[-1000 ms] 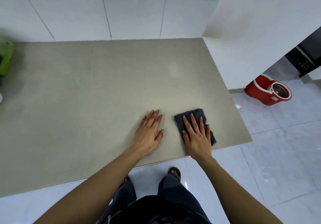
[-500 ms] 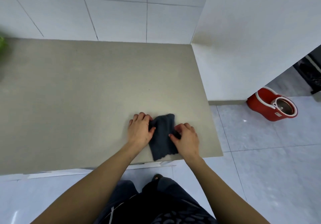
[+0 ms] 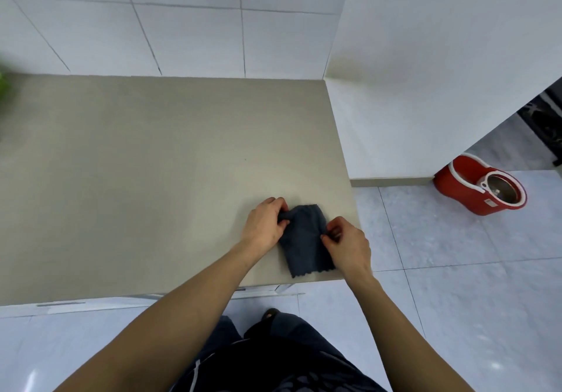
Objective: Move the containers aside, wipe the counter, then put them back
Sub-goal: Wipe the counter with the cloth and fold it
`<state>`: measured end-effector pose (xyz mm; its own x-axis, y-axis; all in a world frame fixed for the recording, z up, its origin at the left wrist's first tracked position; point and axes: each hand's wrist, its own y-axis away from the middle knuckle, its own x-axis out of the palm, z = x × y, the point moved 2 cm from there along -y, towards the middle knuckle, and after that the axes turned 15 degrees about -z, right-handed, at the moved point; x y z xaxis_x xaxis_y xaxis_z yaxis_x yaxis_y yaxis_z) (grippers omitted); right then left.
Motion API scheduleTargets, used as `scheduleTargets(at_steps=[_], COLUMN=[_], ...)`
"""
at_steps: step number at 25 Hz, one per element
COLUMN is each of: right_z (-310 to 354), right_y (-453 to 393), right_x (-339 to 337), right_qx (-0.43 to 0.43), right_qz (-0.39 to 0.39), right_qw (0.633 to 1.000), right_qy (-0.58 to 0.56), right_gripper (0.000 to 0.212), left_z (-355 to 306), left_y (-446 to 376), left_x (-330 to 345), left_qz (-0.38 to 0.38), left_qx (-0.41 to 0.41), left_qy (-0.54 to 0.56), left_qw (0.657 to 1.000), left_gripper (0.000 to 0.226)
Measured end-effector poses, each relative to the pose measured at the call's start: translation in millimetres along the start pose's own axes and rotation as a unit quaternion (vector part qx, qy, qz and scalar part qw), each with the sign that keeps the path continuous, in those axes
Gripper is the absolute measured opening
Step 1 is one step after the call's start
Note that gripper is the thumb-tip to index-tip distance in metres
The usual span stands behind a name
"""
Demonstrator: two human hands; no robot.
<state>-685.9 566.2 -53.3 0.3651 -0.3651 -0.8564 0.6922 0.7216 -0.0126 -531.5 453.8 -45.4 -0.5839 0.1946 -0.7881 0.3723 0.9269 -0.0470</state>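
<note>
A dark blue cloth (image 3: pixel 305 244) lies folded on the beige counter (image 3: pixel 158 163), near its front right corner. My left hand (image 3: pixel 264 224) pinches the cloth's upper left edge, fingers curled. On the other side, my right hand (image 3: pixel 346 244) pinches its right edge between thumb and fingers. A blurred green thing (image 3: pixel 4 84) shows at the far left edge of the counter; no container is plainly visible.
A white tiled wall (image 3: pixel 188 27) backs the counter and a white wall (image 3: pixel 425 72) closes its right side. On the tiled floor to the right stands a red mop bucket (image 3: pixel 480 189). My legs are below the counter's front edge.
A second ago both hands lay flat, the right one on the cloth. Since then the cloth has shifted between the hands and both now pinch its edges.
</note>
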Motion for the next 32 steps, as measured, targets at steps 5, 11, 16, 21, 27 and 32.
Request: scheduleTargets(at_steps=[5,11,16,21,27,32], right_z=[-3.8,1.3,-5.9,-3.0,7.8,39.4], right_y=[-2.9,10.9,23.1,29.7,24.8,8.5], right_x=[1.2,23.7,44.2,49.1,44.1,42.6], right_qx=[-0.076,-0.251,-0.275,-0.252,-0.229,-0.228], right_qz=[-0.034,0.002,-0.009,-0.029,-0.069,-0.070], right_qw=[0.996,0.967,0.957,0.962,0.970,0.971], right_qy=[-0.023,0.034,0.093,0.104,0.039,-0.019], right_gripper=[0.051,0.056,0.057,0.057,0.054,0.043], left_z=[-0.6,14.2,34.5,42.0,45.3,75.8], left_y=[-6.7,14.8,40.5,25.9,19.9,7.0], left_x=[-1.5,-2.6,20.5,12.8,6.1,-29.4], left_qz=[-0.009,-0.019,0.051,0.090,0.118,0.091], left_qx=[0.017,0.147,0.236,0.282,0.298,0.276], left_qy=[-0.028,-0.107,-0.185,-0.184,-0.171,-0.153], left_qw=[0.999,0.983,0.953,0.937,0.932,0.945], left_gripper=[0.020,0.057,0.069,0.067,0.068,0.064])
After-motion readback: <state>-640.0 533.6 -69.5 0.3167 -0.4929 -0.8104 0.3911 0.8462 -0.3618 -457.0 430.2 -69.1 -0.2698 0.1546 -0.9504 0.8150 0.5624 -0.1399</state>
